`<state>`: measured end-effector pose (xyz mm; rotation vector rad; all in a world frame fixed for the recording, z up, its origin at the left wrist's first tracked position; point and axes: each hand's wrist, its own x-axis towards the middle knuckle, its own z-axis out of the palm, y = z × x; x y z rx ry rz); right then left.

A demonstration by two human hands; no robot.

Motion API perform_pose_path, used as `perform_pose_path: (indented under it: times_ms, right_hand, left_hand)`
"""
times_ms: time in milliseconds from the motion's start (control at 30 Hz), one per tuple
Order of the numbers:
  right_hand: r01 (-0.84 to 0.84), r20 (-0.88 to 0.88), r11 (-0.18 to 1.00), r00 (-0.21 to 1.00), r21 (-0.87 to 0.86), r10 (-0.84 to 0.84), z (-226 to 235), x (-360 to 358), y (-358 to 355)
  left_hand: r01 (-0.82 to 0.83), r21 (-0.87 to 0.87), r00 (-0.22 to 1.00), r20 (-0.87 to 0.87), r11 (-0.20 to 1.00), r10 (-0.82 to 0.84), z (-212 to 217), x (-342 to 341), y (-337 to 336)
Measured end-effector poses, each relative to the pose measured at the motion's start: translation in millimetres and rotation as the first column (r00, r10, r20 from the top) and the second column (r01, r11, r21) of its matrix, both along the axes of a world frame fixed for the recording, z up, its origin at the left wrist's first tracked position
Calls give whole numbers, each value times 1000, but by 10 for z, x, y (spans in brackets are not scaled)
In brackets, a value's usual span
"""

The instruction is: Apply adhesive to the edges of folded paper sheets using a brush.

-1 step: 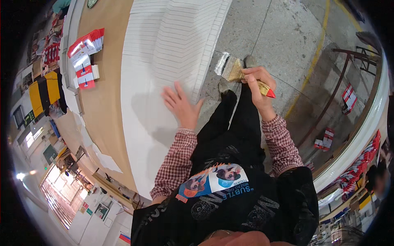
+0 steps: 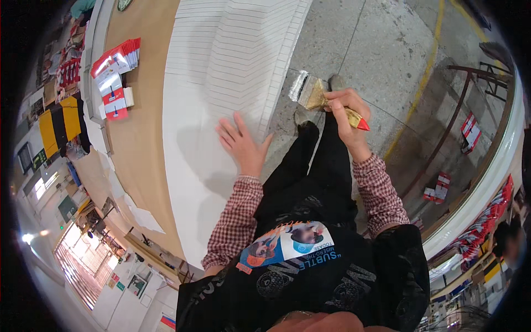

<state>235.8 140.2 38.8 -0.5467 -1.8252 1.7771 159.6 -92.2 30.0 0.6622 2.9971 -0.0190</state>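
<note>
My right hand [image 2: 350, 113] is closed round the handle of a wide flat paintbrush [image 2: 314, 94]. The brush has a gold-coloured handle with a red tip. Its broad head points left and shines whitish at the end, above the grey floor between the table and my feet. With fingers spread, my left hand [image 2: 243, 146] is over the near right part of a long white sheet [image 2: 185, 149]; whether it touches the surface I cannot tell. Beyond that hand, white layers [image 2: 238, 66] overlap closely, their edges making many thin, bent lines.
Brown board [image 2: 146, 155] covers the table left of the white sheet. Fanned red and white printed cards [image 2: 115, 83] lie on it at the far left. A dark metal frame [image 2: 442, 144] stands at the right, below a curved white table edge [image 2: 487, 193]. Yellow lines [image 2: 423, 88] cross the floor.
My left hand has shifted very slightly left and looks less blurred. The right hand and paintbrush have hardly moved.
</note>
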Motion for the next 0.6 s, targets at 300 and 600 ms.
perform_pose_path:
  times_ms: [300,600]
  right_hand:
    - [0,-79,996,997,86,7,-65,-239,10]
    - [-19,-82,991,996,130,30,-96,-145,-193]
  left_hand:
    - [108,125,945,297,986,-141,285,-351,-371]
    - [144,208,910,356,968,-211,407,-518,-397]
